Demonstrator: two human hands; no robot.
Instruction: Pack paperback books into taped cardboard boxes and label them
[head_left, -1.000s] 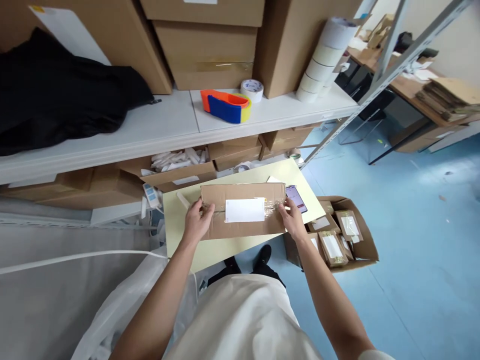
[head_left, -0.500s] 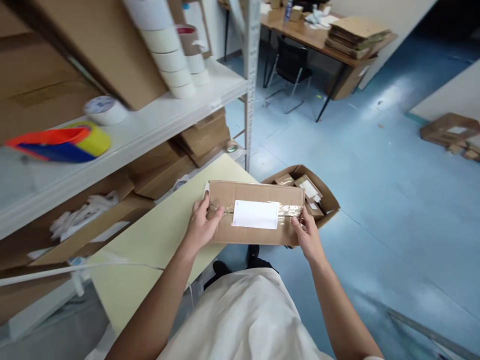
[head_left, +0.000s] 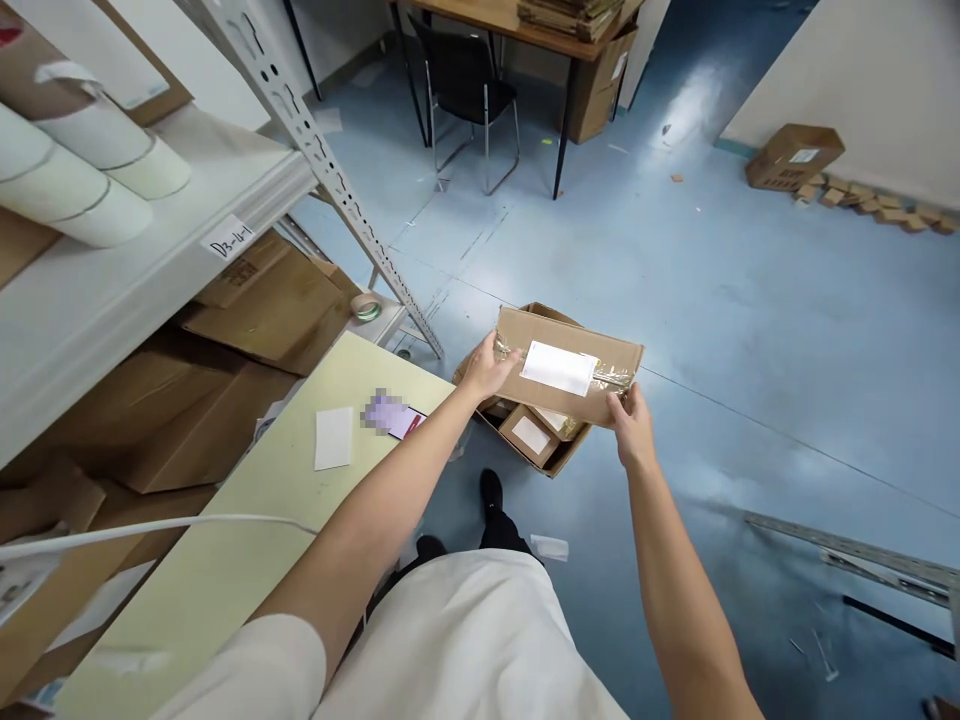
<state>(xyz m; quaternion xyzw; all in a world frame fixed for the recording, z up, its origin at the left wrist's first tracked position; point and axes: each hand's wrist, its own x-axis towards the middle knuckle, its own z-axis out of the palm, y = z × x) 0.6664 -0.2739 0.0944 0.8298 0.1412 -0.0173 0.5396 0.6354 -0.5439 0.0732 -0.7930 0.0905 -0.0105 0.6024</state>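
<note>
Between my two hands I hold a flat brown cardboard box (head_left: 622, 358), its seam covered in clear tape and a white label (head_left: 559, 368) stuck on top. My left hand (head_left: 487, 372) grips its left end, thumb over the top. At the right end, my right hand (head_left: 631, 425) is closed on the near corner. The box is tilted and hangs over a larger open carton (head_left: 562, 460) on the floor, hiding much of it. Inside that carton, a smaller labelled box (head_left: 517, 420) shows.
A pale yellow table (head_left: 247, 590) on the left bears a white paper (head_left: 333, 438) and a phone (head_left: 405, 420). Beyond it stands a metal shelf (head_left: 247, 225) with tape rolls (head_left: 112, 205) and cartons. A black chair (head_left: 469, 85) stands ahead; a carton (head_left: 795, 157) lies by the far wall.
The box has moved from beside the table's edge to over the open carton, and now tilts down to the right. Both hands still grip it. My view has turned right.
</note>
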